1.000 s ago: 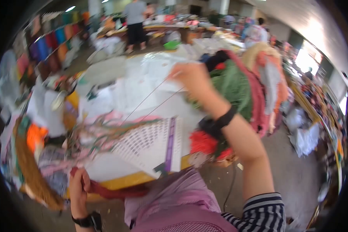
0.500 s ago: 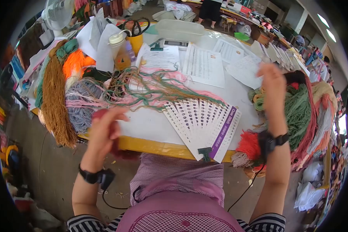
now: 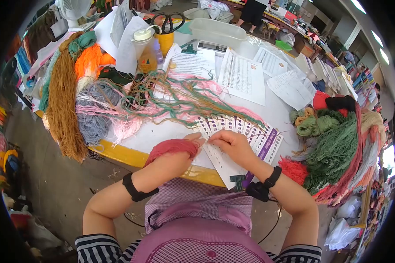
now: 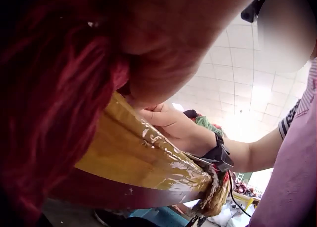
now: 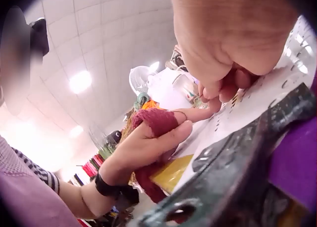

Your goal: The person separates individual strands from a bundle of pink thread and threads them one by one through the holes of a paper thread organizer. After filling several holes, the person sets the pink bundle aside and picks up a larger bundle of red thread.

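A dark red skein of yarn [image 3: 173, 148] loops over my left hand [image 3: 182, 161] between thumb and palm; its lower part hangs down by the table edge in the left wrist view. That hand's fingertips meet my right hand [image 3: 237, 150] at the left edge of a fan of white punched cards [image 3: 221, 163]. Curled right fingers [image 5: 229, 91] pinch at the holed edge of the nearest card; whether a strand is between them I cannot tell. A dark green clip [image 3: 238, 182] holds the fan together at its near end, beside a purple strip.
Loose pink, green and brown strands [image 3: 180, 98] lie across the table beyond the cards. Yarn bundles pile up left [image 3: 68, 109] and right [image 3: 333, 140]. Farther back are printed sheets [image 3: 241, 74], a yellow cup with scissors [image 3: 164, 43], a bottle [image 3: 145, 50] and a clear tub [image 3: 217, 33].
My right hand, earlier raised with a thin strand stretched from it, has come down to the cards. The left hand has moved right with the red skein and now meets it there.
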Demonstrator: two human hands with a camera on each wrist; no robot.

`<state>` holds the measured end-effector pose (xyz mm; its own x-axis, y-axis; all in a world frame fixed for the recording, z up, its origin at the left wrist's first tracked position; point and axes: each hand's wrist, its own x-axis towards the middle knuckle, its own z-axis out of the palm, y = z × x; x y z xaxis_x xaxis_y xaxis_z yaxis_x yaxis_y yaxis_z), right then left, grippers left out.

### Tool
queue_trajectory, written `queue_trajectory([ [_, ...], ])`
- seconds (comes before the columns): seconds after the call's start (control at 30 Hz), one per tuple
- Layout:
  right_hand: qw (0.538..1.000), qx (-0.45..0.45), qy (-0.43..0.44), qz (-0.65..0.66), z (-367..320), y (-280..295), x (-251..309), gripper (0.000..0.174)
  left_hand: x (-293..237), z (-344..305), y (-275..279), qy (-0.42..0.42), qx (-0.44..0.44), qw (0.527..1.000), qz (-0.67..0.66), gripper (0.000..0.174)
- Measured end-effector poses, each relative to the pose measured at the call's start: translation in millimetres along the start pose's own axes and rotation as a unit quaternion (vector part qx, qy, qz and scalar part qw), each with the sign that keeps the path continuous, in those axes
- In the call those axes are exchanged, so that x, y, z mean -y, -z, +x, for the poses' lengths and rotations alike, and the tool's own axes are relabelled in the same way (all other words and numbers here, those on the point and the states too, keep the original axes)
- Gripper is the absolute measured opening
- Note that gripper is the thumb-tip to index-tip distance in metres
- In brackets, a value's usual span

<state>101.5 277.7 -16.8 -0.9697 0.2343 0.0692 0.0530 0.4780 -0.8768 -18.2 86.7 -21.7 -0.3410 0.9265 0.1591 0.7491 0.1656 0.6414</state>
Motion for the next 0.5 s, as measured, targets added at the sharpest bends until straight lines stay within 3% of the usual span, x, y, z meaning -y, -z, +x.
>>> queue_trajectory([
  [0.1,0.998,-0.017,-0.031,0.053,-9.8,-7.3,1.9,0.013,-2.1,-7.2,-2.7,0.004,0.046,0.999,0.005,0.038],
  [0.33,0.988,-0.018,-0.108,0.111,-2.7,2.6,4.7,0.012,-8.9,-6.5,0.3,-0.044,0.047,0.991,0.120,0.037],
  [0.43,0.991,-0.030,-0.076,0.104,7.6,5.5,9.6,0.012,-12.0,-2.4,5.3,0.008,0.047,0.995,0.090,0.035],
  [0.47,0.991,-0.032,-0.076,0.105,11.4,6.0,11.7,0.012,-2.7,-3.5,4.9,0.099,0.009,0.995,0.029,0.033],
  [0.5,0.994,-0.036,-0.064,0.080,15.0,4.7,13.8,0.011,-2.1,-2.0,7.7,0.150,-0.039,0.977,-0.146,0.029],
])
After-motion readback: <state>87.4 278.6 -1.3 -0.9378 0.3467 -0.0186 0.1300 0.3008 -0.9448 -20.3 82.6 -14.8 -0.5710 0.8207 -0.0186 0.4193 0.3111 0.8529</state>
